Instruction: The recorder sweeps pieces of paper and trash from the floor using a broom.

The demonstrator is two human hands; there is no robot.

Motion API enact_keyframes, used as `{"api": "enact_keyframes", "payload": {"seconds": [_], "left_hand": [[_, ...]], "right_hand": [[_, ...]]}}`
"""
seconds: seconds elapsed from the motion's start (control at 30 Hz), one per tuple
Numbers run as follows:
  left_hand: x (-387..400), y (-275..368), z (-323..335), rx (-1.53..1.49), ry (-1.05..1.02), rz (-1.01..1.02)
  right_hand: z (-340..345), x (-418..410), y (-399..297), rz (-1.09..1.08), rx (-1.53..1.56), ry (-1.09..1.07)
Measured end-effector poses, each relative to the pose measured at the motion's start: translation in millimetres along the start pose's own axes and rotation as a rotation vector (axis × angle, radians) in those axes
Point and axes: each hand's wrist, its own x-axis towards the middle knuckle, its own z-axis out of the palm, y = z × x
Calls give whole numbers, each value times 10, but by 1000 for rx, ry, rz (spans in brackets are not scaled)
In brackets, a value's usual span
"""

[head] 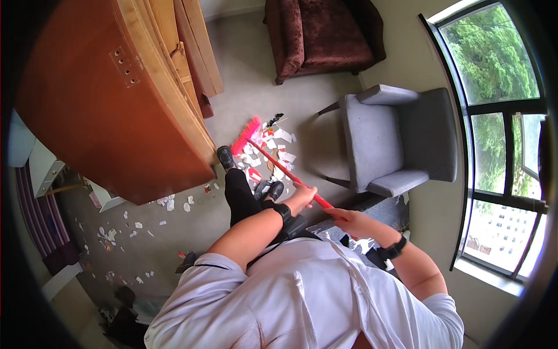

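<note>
A broom with a red handle (281, 167) slants down to the floor, and both my hands grip it. My left hand (301, 197) is closed around the shaft lower down. Nearer my body, my right hand (356, 222) holds the upper end of the handle. The pink bristle head (246, 135) rests on the floor against a pile of torn paper scraps (283, 136), with red pieces and a black bit among them. My black shoes (226, 158) stand beside the broom head and the scraps.
A large reddish-brown wooden panel (100, 109) leans at left. A grey armchair (379, 139) and a maroon velvet armchair (331, 35) stand along the window wall. More paper scraps (109, 235) lie scattered at left. A dark marbled box-like object (386, 213) sits beside my right arm.
</note>
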Motion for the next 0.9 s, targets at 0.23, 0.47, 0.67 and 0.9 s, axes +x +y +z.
{"api": "enact_keyframes", "payload": {"seconds": [0.23,0.47,0.67,0.9], "left_hand": [[-311,164,-46,-54,229,161],[133,160,-618,142,125,14],[-241,33,37,170,-52,-91],[-412,322,174,197,-34,11]], "right_hand": [[68,-39,-52,-20,147,30],[238,655,8,-107,190,40],[222,-29,302,-25,253,6],[291,-335,400,-54,681,109]]}}
